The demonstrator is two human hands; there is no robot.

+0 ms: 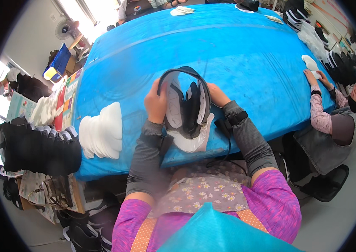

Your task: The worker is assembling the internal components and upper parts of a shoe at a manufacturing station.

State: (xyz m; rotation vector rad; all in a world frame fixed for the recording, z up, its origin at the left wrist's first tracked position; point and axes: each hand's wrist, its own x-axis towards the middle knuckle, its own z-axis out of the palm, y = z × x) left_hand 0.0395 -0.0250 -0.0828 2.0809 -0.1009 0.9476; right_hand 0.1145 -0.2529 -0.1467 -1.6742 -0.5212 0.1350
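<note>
Both my hands grip a shoe upper (174, 107) near the front edge of the table. Its black rim curves round at the far side, and the grey and black lining shows through the spread opening. My left hand (155, 104) is closed on the left side of the rim. On the right side, my right hand (219, 95) is closed too, with its fingertips partly hidden behind the upper. A whitish flared edge (190, 143) shows at the end nearest me; whether it belongs to the upper I cannot tell. Left of my left hand lies a fanned stack of white insole-shaped pieces (101, 131).
A blue-covered table (245, 54) spreads before me. Black shoes (39, 145) stand in a row at the left. At the right a seated co-worker (333, 122) handles white pieces (311, 64). Another person (140, 9) is across the table. More shoes (346, 65) line the far right.
</note>
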